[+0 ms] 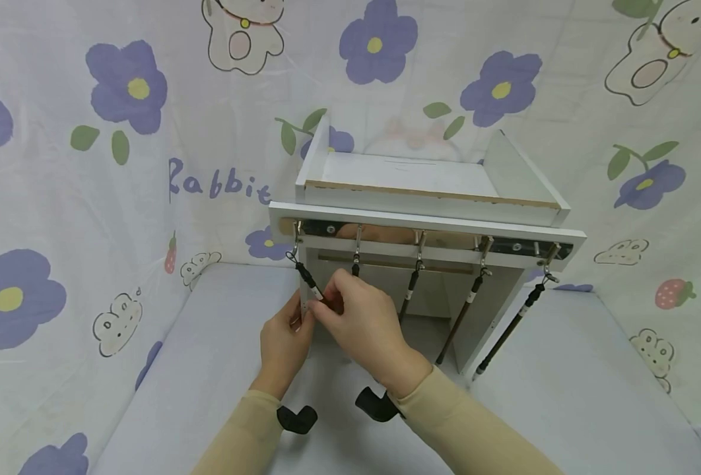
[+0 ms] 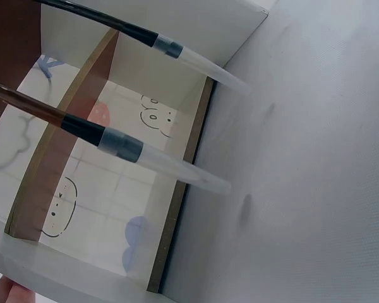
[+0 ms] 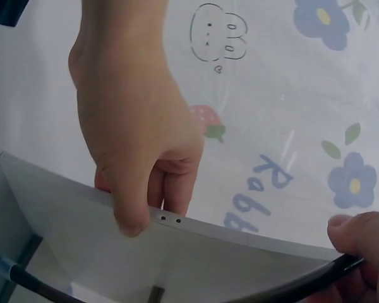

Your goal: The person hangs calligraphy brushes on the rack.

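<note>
In the head view my right hand [image 1: 365,323] pinches the leftmost writing brush [image 1: 307,277], which hangs by its loop from a hook and slants toward the fingers. The right wrist view shows the thumb and fingers of my right hand [image 3: 369,246] on the black end of this brush [image 3: 303,282]. My left hand [image 1: 285,343] grips the front edge of the white rack's left side panel [image 3: 69,202], thumb on the inner face and fingers outside. Other brushes [image 1: 466,300] hang from the hook rail [image 1: 386,232]. Clear caps [image 2: 183,172] cover two brush tips in the left wrist view.
The white rack has an open tray [image 1: 410,173] on top and stands on a pale surface [image 1: 208,369] against a patterned cloth [image 1: 226,132]. The rightmost brush [image 1: 511,333] hangs aslant near the right panel. Black wrist mounts [image 1: 377,404] sit at both cuffs.
</note>
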Available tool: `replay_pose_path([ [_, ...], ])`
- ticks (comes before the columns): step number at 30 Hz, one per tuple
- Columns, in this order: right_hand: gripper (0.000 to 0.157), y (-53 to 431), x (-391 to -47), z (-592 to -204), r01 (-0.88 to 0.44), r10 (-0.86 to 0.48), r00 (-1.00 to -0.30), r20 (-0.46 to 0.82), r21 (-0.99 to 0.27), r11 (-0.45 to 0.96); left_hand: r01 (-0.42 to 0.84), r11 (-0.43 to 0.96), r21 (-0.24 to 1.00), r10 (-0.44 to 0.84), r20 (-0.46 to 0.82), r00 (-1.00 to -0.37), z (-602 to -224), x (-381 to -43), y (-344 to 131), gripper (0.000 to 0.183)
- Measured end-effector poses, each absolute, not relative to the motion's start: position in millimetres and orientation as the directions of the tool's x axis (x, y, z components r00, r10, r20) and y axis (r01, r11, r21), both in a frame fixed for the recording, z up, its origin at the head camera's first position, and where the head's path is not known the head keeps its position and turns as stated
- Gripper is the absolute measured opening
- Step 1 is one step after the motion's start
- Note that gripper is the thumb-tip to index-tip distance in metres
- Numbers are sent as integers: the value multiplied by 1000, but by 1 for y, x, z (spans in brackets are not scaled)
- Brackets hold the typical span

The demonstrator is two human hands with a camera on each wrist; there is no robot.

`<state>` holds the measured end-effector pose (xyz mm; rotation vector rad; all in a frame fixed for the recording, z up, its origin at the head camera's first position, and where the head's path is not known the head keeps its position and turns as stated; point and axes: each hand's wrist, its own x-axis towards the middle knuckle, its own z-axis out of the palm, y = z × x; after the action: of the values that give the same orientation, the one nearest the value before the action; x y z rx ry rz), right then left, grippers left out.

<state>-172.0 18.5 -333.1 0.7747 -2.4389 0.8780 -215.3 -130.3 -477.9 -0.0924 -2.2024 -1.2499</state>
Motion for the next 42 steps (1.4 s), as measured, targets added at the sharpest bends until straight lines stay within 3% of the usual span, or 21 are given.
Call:
replay_pose_path([
  [5,20,17,-172,-334,-626,-341,-733,589,-388,676,331,548,768,-231,520,-822,-477,-215,-130,43],
  [18,18,11,-169,-332,-594,-308,-756,577,-407,694,303,550,778,-247,499,-831,-476,-214,-131,42],
  [31,16,23,-173,-366,-585,-273,-759,591,-435,685,303,554,775,-231,493,-839,-477,-213,-128,42],
  [42,21,38,-165,-411,-481,-252,-869,426,-606,633,307,524,794,-204,467,-861,-475,-213,-132,43],
])
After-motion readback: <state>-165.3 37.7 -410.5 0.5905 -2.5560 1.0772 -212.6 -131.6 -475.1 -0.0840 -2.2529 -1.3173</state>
